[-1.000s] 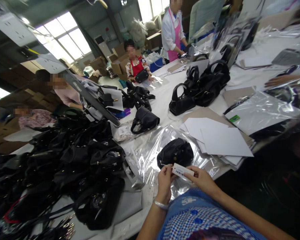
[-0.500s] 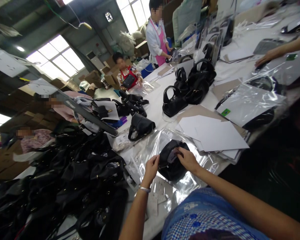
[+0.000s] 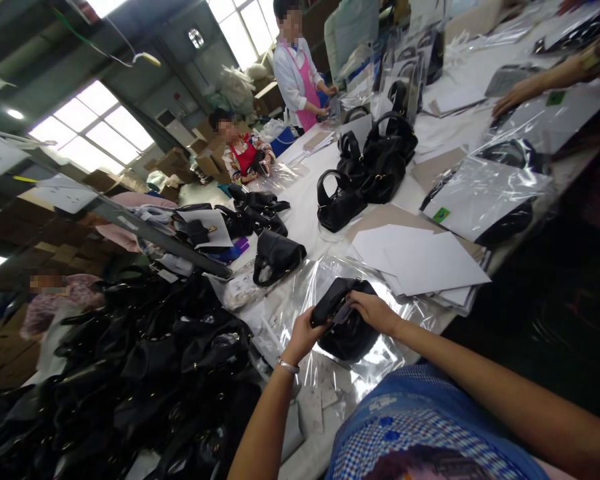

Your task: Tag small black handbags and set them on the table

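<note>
Both hands have moved away from the body onto the black handbag (image 3: 353, 337), which lies on a clear plastic bag (image 3: 410, 323) at the near edge of the worktop (image 3: 305, 210). The left hand (image 3: 304, 331) has its grip closed on the lifted flap. The right hand (image 3: 375, 311) pinches the tag (image 3: 341, 313) at the opening.

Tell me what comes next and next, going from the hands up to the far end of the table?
The small black bag between the left hand and right hand → stack of white sheets → black handbag with a looped handle → person in a pink apron.
</note>
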A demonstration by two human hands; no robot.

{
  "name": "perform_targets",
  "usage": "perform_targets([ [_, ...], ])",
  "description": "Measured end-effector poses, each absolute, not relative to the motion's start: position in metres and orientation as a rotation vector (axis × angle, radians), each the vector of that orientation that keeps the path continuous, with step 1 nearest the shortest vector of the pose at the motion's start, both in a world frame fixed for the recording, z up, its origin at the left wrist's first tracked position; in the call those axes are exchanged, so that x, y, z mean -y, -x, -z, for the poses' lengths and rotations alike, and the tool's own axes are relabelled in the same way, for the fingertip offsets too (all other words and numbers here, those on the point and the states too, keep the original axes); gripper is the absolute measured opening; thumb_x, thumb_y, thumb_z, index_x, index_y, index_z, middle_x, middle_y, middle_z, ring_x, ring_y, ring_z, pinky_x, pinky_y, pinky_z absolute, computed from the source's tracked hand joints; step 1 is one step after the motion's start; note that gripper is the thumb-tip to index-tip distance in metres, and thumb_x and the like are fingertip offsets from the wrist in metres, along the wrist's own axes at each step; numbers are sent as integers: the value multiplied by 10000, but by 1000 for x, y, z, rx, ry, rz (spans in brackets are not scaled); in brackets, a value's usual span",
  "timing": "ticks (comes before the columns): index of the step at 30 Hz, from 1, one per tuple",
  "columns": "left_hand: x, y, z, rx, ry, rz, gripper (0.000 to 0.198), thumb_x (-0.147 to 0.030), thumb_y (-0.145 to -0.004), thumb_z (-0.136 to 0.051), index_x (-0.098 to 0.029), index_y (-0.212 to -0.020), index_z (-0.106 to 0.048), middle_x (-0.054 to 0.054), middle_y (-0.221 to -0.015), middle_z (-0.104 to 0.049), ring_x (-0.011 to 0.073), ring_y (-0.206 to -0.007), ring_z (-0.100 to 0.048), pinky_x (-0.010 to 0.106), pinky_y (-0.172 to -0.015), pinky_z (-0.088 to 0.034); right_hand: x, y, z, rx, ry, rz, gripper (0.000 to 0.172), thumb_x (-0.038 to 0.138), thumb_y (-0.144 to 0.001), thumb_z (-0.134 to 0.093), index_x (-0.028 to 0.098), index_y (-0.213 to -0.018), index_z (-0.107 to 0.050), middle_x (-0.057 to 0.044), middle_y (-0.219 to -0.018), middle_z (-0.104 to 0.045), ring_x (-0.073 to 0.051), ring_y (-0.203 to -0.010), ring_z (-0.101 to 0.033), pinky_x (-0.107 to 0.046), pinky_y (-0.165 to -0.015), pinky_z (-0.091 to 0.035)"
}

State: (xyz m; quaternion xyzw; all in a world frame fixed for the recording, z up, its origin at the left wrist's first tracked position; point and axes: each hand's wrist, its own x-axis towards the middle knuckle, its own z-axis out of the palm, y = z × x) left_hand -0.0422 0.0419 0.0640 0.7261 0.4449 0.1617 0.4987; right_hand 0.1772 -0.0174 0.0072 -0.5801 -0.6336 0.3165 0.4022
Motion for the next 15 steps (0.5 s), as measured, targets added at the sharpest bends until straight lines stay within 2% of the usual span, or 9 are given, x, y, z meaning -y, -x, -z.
perform_targets([
  [5,-45,59,-56,-1026,-1441,-500,310,-384,-771,-686,-139,-950,-621,95,-964,-722,235,-951,-660,356,-879,-481,16,-175,-12,1718,1480,-860,218,245,-899,-392,222,-977,-595,-30,-919,-675,-184,-860,-619,-277,-794,-458],
  [15,-33,44,-50,-1200,-1329,-784,324,-441,-793,-644,-156,-937,-588,62,-857,-717,206,-849,-673,339,-807,-502,18,-189,-3,1940,1333,-844,314,185,-851,-378,197,-965,-671,-62,-927,-687,-198,-887,-616,-311,-816,-461],
])
